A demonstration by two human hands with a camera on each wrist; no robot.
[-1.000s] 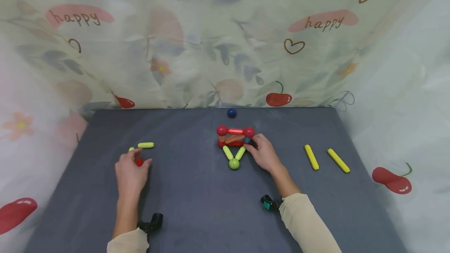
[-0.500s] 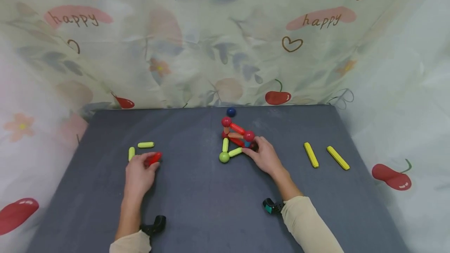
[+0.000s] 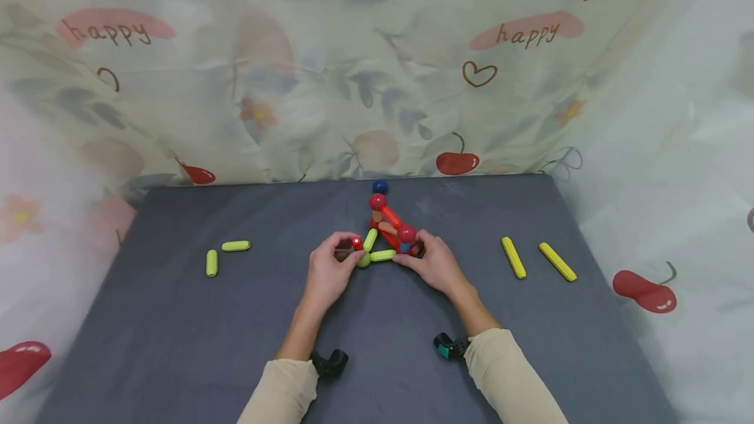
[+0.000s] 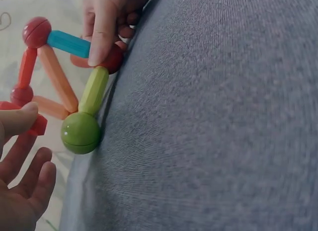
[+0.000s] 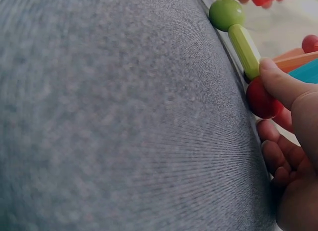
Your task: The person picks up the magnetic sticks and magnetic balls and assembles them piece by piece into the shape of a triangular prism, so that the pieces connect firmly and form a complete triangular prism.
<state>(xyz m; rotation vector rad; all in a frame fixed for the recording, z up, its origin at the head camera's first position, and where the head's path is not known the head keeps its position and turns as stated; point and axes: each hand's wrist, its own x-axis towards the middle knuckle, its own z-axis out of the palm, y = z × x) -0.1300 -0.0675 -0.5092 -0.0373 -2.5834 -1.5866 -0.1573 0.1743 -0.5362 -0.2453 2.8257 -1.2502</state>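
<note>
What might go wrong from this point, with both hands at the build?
The left hand holds a red stick close to the green ball; a bump there might loosen the lime sticks meeting it.
The right hand pinches a red ball at a lower corner of the frame; a twist could tip the frame.
The dark blue ball sits near the table's back edge and could roll if nudged.

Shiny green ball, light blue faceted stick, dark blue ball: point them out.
Shiny green ball (image 4: 81, 133): left wrist view, centre.
Light blue faceted stick (image 4: 68, 43): left wrist view, mid-length.
Dark blue ball (image 3: 380, 187): head view, centre.
</note>
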